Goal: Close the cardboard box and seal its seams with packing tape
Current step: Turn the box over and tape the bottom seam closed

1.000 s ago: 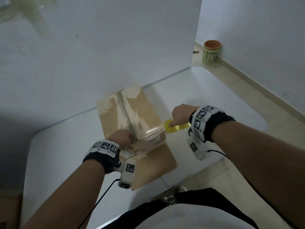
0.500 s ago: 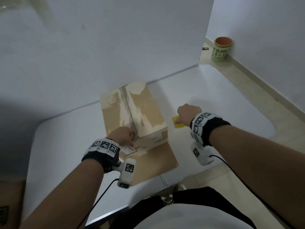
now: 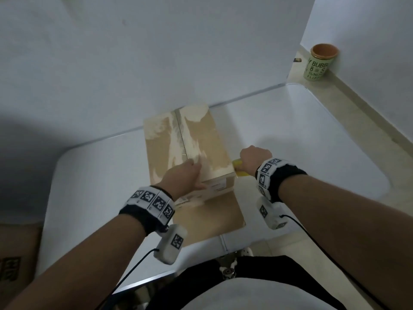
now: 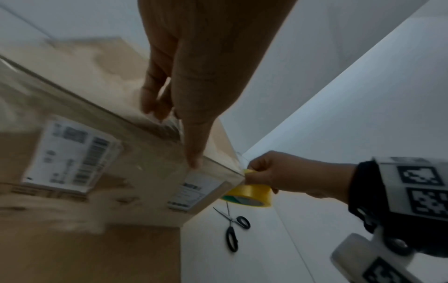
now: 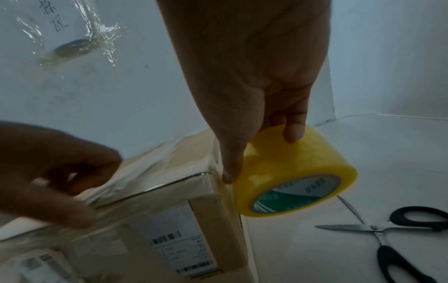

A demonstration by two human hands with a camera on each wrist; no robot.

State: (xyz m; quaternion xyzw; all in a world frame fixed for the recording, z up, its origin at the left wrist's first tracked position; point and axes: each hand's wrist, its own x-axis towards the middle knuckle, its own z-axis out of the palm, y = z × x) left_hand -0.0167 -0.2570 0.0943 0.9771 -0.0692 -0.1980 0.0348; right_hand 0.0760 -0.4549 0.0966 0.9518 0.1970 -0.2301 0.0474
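Observation:
A closed brown cardboard box [image 3: 196, 142] stands on the white table [image 3: 301, 142], with labels on its near side. My left hand [image 3: 185, 175] lies flat on the box's near top edge, fingers straight, pressing clear tape [image 4: 167, 126] down over the edge. My right hand [image 3: 251, 159] grips a yellow tape roll [image 5: 293, 170] against the box's right near corner, thumb on the corner. Clear tape runs from the roll along the box's near top edge. The roll [image 4: 249, 193] sits low beside the box.
Black-handled scissors [image 5: 397, 229] lie on the table right of the box. A flat cardboard sheet [image 3: 214, 218] lies under the box toward me. A green cup [image 3: 319, 61] stands on the floor at the far right. Another carton [image 3: 15, 260] is at the lower left.
My right hand carried the tape roll down beside the box's right corner. My left hand slid from the near side label up onto the box's top edge and flattened.

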